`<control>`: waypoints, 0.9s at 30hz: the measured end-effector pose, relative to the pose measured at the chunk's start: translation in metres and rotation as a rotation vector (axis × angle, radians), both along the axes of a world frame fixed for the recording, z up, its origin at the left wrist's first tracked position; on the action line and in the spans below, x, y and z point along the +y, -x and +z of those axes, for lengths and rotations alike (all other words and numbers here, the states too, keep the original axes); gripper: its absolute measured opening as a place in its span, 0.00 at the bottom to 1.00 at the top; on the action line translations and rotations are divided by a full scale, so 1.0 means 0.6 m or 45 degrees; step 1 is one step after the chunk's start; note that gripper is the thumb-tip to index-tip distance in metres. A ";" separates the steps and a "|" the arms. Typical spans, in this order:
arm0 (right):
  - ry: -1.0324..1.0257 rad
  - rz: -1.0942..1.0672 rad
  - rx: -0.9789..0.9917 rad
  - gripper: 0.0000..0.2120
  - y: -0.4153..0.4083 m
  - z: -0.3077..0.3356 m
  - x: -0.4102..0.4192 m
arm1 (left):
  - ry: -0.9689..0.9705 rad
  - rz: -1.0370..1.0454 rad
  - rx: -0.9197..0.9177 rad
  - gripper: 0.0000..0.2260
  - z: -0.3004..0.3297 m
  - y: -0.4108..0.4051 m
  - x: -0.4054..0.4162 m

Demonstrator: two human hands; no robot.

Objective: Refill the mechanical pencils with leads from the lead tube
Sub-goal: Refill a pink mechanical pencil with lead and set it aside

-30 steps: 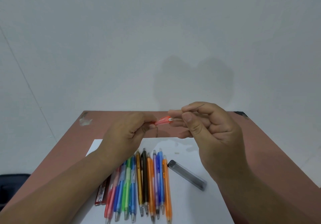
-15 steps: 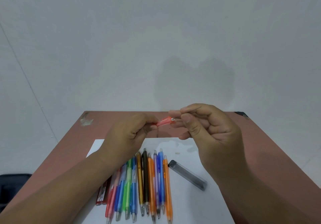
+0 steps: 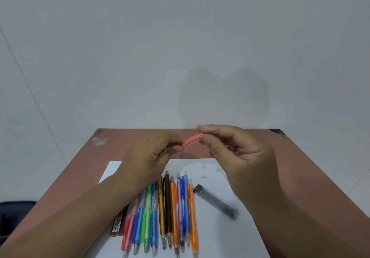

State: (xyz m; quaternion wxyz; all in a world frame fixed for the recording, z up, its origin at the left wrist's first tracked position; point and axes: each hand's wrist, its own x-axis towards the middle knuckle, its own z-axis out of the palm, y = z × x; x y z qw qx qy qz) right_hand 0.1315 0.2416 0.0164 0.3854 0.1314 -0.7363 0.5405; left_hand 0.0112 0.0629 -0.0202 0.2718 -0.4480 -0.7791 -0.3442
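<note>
Above unreadable lead tubes (image 3: 215, 201), left hand (image 3: 148, 157) gripping red pencil (image 3: 191, 140), right hand (image 3: 238, 155) pinching lead (image 3: 215, 130).

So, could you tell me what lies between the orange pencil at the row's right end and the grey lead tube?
In the head view, only bare white paper separates the orange pencil from the grey lead tube.

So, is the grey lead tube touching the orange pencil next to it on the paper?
Apart. The head view shows a strip of white paper between the grey lead tube and the orange pencil along their whole length.
</note>
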 end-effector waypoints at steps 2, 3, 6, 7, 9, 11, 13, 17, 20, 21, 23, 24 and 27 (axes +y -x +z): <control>-0.001 -0.020 -0.028 0.09 0.000 -0.001 0.001 | -0.001 0.014 -0.021 0.07 0.001 -0.001 0.001; 0.005 -0.020 -0.051 0.10 0.000 -0.001 0.002 | -0.003 0.021 -0.036 0.07 0.000 0.000 0.001; 0.046 0.011 -0.121 0.13 0.000 -0.001 0.003 | -0.025 0.014 -0.075 0.08 -0.003 0.005 0.001; 0.045 0.011 -0.136 0.13 0.000 0.000 0.004 | -0.039 0.009 -0.085 0.09 -0.005 0.006 0.000; 0.039 -0.004 -0.165 0.14 0.002 0.000 0.007 | -0.069 0.012 -0.139 0.10 -0.008 0.009 -0.001; 0.051 -0.039 -0.192 0.13 0.005 0.002 0.012 | -0.093 0.023 -0.206 0.12 -0.008 0.008 -0.001; 0.013 -0.124 -0.270 0.11 0.010 0.002 0.024 | -0.090 0.038 -0.229 0.13 -0.006 0.007 -0.001; -0.498 -0.345 -0.726 0.06 0.028 -0.004 0.061 | -0.056 0.090 -0.289 0.04 -0.008 0.010 -0.004; -0.835 -0.304 -0.993 0.04 0.034 -0.008 0.075 | -0.028 0.130 -0.321 0.07 -0.005 0.010 -0.003; -0.887 -0.263 -1.038 0.04 0.035 -0.011 0.075 | -0.014 0.141 -0.324 0.09 -0.003 0.010 -0.001; -0.929 -0.195 -1.062 0.03 0.038 -0.018 0.071 | 0.025 0.169 -0.320 0.13 -0.001 0.009 0.000; -0.938 -0.168 -1.053 0.02 0.040 -0.023 0.068 | 0.046 0.172 -0.307 0.13 0.000 0.009 0.001; -0.969 -0.122 -1.011 0.03 0.048 -0.035 0.060 | 0.090 0.186 -0.284 0.14 0.001 0.008 -0.001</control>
